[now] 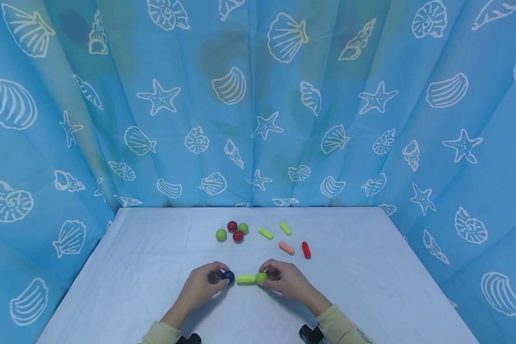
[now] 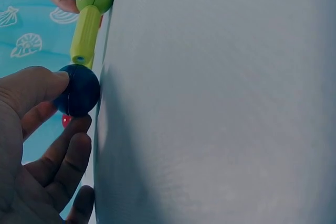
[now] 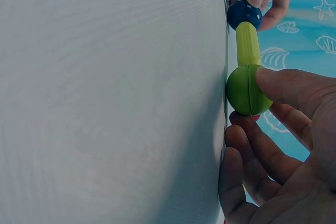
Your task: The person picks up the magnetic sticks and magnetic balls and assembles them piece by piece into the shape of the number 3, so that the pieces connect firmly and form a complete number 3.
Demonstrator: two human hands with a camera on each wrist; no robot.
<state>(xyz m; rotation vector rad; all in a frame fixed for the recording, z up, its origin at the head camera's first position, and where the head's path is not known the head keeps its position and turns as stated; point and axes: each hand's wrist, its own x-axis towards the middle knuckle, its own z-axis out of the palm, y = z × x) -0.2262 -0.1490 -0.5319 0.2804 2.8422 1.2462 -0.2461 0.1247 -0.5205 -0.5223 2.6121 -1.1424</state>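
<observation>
My left hand (image 1: 201, 285) pinches a dark blue ball (image 1: 228, 277) between thumb and fingers, low over the white table. Opposite it, my right hand (image 1: 291, 282) holds a green ball (image 1: 261, 278) the same way. A yellow-green rod (image 1: 246, 279) runs from the green ball toward the blue one, its far end against the green ball. In the left wrist view, the rod's near end (image 2: 81, 59) shows a small hole, right by the blue ball (image 2: 79, 90). A narrow gap shows between that end and the blue ball in the head view.
Behind the hands on the white table (image 1: 155, 239) lie two red balls (image 1: 238, 236) and two green balls (image 1: 221, 234). To their right are two yellow-green rods (image 1: 265, 233), a pink rod (image 1: 286, 248) and a red rod (image 1: 306, 250). A blue shell-patterned curtain (image 1: 249, 157) borders the table.
</observation>
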